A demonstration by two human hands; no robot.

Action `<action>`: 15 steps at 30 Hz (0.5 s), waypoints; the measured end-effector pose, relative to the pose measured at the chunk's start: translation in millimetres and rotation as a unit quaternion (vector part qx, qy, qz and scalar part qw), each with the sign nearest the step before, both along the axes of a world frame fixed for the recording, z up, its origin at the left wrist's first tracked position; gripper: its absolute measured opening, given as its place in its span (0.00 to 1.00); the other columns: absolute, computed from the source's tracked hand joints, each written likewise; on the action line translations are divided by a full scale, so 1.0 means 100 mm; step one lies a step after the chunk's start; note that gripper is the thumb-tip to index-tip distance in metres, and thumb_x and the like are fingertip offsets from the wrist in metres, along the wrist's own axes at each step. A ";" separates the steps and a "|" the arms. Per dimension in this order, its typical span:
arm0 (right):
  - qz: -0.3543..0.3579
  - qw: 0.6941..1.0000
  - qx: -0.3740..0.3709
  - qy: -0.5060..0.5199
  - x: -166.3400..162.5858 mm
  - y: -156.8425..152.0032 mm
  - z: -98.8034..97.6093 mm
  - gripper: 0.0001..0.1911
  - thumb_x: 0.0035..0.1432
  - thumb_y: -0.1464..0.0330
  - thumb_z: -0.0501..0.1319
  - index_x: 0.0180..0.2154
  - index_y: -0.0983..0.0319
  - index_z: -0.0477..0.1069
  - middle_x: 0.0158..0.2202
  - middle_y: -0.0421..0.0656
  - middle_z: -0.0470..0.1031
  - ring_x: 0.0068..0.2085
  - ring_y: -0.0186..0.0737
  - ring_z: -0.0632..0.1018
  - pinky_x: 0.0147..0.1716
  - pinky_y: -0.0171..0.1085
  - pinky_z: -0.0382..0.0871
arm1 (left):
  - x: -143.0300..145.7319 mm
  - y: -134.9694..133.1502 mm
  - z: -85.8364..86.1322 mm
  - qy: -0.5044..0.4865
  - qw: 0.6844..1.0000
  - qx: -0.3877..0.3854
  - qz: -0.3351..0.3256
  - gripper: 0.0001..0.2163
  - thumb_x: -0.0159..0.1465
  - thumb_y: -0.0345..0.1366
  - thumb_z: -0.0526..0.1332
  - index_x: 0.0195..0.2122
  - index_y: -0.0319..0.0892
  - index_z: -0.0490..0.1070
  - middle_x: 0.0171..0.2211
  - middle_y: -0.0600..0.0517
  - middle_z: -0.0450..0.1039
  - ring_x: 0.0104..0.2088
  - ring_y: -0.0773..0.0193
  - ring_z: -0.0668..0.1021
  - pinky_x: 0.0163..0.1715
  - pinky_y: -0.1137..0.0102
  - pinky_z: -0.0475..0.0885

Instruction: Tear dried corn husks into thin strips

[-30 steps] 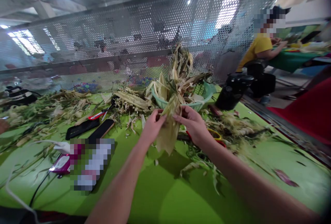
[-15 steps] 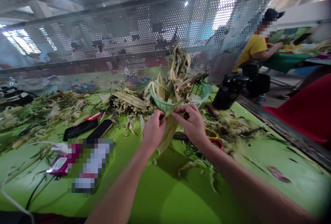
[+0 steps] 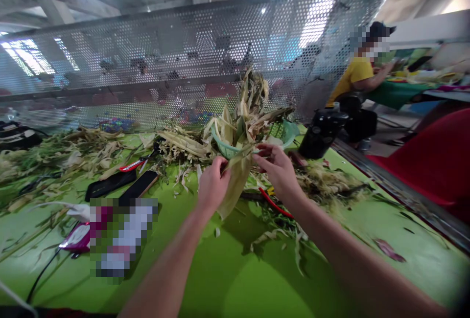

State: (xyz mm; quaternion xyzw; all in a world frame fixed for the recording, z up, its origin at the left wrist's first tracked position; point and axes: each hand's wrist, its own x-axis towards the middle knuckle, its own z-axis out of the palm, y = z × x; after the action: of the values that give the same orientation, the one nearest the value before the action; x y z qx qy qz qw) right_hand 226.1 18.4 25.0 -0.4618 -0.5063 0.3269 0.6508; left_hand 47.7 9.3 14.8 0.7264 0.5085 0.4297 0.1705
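My left hand (image 3: 211,186) is closed around a pale corn husk (image 3: 235,183) that hangs down over the green table (image 3: 238,279). My right hand (image 3: 278,169) is at the husk's top, fingers curled and pinching its upper edge. Both hands hover just in front of a teal basket (image 3: 288,134) heaped with dry husks. Red-handled scissors (image 3: 273,203) lie on the table under my right wrist.
Two dark phones (image 3: 123,185) and a white cable lie left of my hands, beside a blurred package. Husk scraps litter the table's back and right. A black device (image 3: 321,134) stands right of the basket. A perforated metal screen (image 3: 165,63) backs the table. A person in yellow (image 3: 354,76) sits far right.
My hands have stayed on the husk and risen slightly toward the basket. My right hand has loosened its fingers at the husk's top. The view has shifted a little.
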 end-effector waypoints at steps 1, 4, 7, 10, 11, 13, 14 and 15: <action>0.008 1.000 -0.009 -0.008 -0.01 0.00 -0.01 0.18 0.47 0.64 0.68 0.41 0.60 0.71 0.30 0.37 0.71 0.25 0.32 0.67 0.23 0.32 0.61 | 0.00 0.00 0.00 -0.008 1.000 -0.005 -0.011 0.03 0.65 0.36 0.56 0.38 0.43 0.66 0.33 0.51 0.75 0.32 0.64 0.76 0.32 0.71 0.65; -0.007 1.000 -0.015 -0.008 0.01 0.01 -0.02 0.12 0.47 0.63 0.68 0.33 0.62 0.74 0.26 0.37 0.70 0.24 0.31 0.65 0.22 0.33 0.59 | 0.01 0.00 0.01 -0.035 0.998 -0.028 -0.044 0.03 0.65 0.36 0.56 0.37 0.43 0.67 0.34 0.51 0.76 0.33 0.64 0.76 0.34 0.71 0.67; -0.033 0.999 -0.003 0.017 0.05 0.02 0.03 0.10 0.48 0.62 0.67 0.29 0.61 0.72 0.24 0.37 0.67 0.23 0.31 0.64 0.21 0.33 0.57 | 0.00 0.01 0.02 -0.051 0.995 -0.055 -0.062 0.04 0.65 0.36 0.56 0.37 0.43 0.68 0.35 0.51 0.76 0.34 0.64 0.77 0.35 0.71 0.67; -0.047 0.998 0.015 0.042 0.09 0.02 0.09 0.10 0.49 0.61 0.66 0.28 0.60 0.70 0.22 0.35 0.65 0.21 0.31 0.63 0.20 0.33 0.57 | -0.02 0.03 0.03 -0.044 0.995 -0.073 -0.053 0.04 0.64 0.36 0.57 0.36 0.44 0.68 0.34 0.52 0.76 0.34 0.64 0.77 0.34 0.71 0.67; -0.047 0.997 0.021 0.048 0.10 0.01 0.11 0.10 0.50 0.61 0.66 0.28 0.60 0.69 0.23 0.35 0.66 0.21 0.30 0.64 0.20 0.33 0.57 | -0.03 0.04 0.03 -0.039 0.995 -0.078 -0.049 0.03 0.64 0.36 0.57 0.36 0.44 0.68 0.34 0.53 0.76 0.34 0.64 0.77 0.34 0.71 0.67; -0.041 0.996 0.032 0.067 0.11 -0.01 0.16 0.11 0.51 0.60 0.65 0.29 0.60 0.69 0.26 0.37 0.69 0.21 0.30 0.66 0.21 0.32 0.60 | -0.04 0.05 0.03 -0.029 0.995 -0.086 -0.044 0.02 0.63 0.35 0.57 0.36 0.44 0.68 0.34 0.53 0.76 0.34 0.64 0.76 0.35 0.71 0.67; -0.036 0.995 0.037 0.080 0.13 -0.02 0.18 0.11 0.51 0.60 0.66 0.29 0.60 0.68 0.29 0.38 0.71 0.21 0.29 0.67 0.21 0.33 0.62 | -0.04 0.06 0.02 -0.023 0.995 -0.086 -0.040 0.02 0.63 0.34 0.58 0.35 0.44 0.68 0.33 0.53 0.76 0.34 0.64 0.76 0.35 0.70 0.67; -0.031 0.994 0.042 0.093 0.14 -0.03 0.21 0.12 0.51 0.60 0.66 0.29 0.60 0.68 0.31 0.38 0.72 0.22 0.29 0.68 0.22 0.33 0.64 | -0.05 0.07 0.01 -0.017 0.996 -0.086 -0.035 0.02 0.63 0.34 0.57 0.35 0.44 0.68 0.33 0.53 0.76 0.34 0.63 0.76 0.35 0.70 0.67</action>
State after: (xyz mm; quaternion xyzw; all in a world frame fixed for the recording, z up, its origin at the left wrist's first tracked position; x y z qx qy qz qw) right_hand 239.8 15.1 45.7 -0.4169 -0.4421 0.3264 0.7241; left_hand 42.6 16.2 16.1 0.7189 0.5150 0.3906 0.2558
